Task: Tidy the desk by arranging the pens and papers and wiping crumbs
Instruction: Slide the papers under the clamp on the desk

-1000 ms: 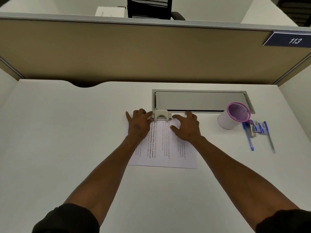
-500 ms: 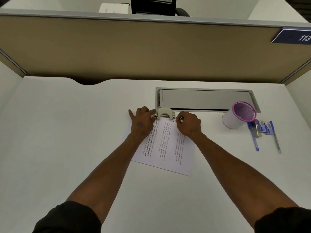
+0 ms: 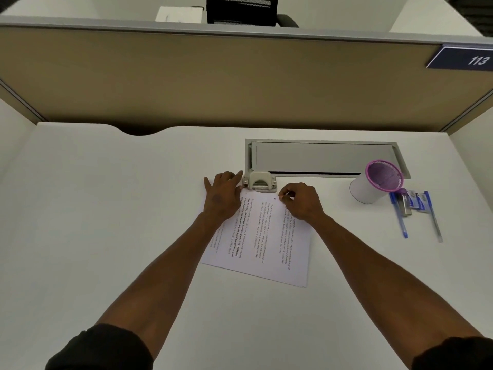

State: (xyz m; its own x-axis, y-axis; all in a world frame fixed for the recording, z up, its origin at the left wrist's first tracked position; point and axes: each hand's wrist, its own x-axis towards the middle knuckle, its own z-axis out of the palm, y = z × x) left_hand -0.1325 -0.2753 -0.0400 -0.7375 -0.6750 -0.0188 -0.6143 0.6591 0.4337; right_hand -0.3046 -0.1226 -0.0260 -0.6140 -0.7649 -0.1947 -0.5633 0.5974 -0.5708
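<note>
From my remote seat I read the flat desk top as plain white. The printed paper sheets are white with rows of black text — one line bolder than the rest. The small metal hole punch looks cream. The round mesh pen cup has a white wall and a purple rim. The slim plastic pens are blue. The fabric partition panel is tan, its number plate navy with white digits — 113.

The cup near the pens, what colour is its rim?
Pinkish purple, on a white cup; the head view shows it, beside the pens.
</note>
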